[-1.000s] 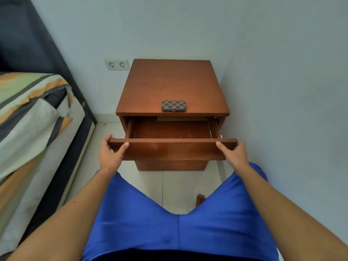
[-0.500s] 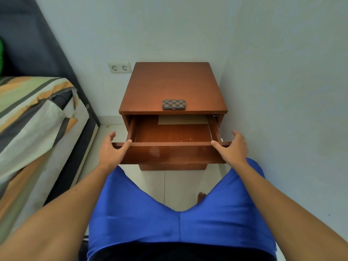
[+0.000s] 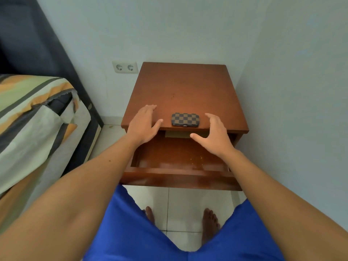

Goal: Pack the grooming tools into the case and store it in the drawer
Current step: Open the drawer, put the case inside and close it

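Note:
A small checkered brown case (image 3: pixel 185 119) lies shut on the front edge of the wooden nightstand (image 3: pixel 184 87). Below it the drawer (image 3: pixel 178 178) stands pulled out, its inside bare apart from a few crumbs. My left hand (image 3: pixel 144 123) hovers open just left of the case, fingers spread over the tabletop edge. My right hand (image 3: pixel 213 134) is open to the right of the case, palm turned towards it, thumb over the drawer opening. Neither hand touches the case. No loose grooming tools are in view.
A bed (image 3: pixel 33 119) with striped bedding stands close on the left. The nightstand sits in a corner with a wall (image 3: pixel 291 110) right beside it. A double socket (image 3: pixel 125 67) is on the back wall. My bare feet (image 3: pixel 210 223) stand on white tiles below the drawer.
Both hands have let go of the drawer front and risen to either side of the case. The view has moved closer and higher over the nightstand.

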Tool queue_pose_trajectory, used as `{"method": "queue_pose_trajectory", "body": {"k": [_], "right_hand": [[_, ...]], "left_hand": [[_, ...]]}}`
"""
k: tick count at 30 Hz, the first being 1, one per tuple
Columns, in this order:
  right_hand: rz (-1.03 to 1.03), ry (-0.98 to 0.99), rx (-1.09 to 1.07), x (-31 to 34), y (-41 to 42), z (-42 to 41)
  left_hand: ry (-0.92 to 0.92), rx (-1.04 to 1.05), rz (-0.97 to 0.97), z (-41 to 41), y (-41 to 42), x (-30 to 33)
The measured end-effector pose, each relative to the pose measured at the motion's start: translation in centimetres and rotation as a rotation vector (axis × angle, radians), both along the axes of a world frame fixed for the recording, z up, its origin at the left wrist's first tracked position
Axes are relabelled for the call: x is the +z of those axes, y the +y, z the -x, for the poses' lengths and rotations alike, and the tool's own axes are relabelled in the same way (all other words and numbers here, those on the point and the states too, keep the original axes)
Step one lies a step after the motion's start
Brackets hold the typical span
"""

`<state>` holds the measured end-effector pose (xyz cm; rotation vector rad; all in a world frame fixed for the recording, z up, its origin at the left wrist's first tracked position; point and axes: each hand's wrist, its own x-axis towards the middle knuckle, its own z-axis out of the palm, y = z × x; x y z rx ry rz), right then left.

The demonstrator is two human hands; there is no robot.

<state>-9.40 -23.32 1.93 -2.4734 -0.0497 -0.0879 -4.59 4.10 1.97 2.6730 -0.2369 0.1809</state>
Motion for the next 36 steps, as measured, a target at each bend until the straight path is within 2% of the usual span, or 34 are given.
{"method": "queue_pose_trajectory", "body": {"k": [7, 11, 15, 21, 27, 30, 36], "right_hand": [[0.123, 0.087, 0.160, -0.3, 0.8, -5.0], [0.255, 0.156, 0.337, 0.3, 1.4, -7.1], [0.368, 0.136, 0.380, 1.2, 1.7, -8.9], [0.314, 0.177, 0.373, 1.6, 1.5, -8.9], [0.246, 0.072, 0.522, -0.2, 0.7, -3.9], [0.217, 0.145, 0.561, -2.7, 0.8, -1.8], [0.309, 0.308, 0.521, -7.0, 2.3, -3.1]], "left_hand": [[0.075, -0.065, -0.162, -6.6, -2.3, -2.2], [0.112, -0.075, -0.279, -7.4, -2.3, -4.4], [0.106, -0.089, -0.301, -7.4, -2.2, -4.5], [0.099, -0.090, -0.314, -7.3, -2.1, -4.5], [0.098, -0.086, -0.317, -7.2, -2.1, -4.4], [0.093, -0.079, -0.322, -7.2, -2.2, -4.2], [0.098, -0.078, -0.323, -7.2, -2.2, -4.3]]}}
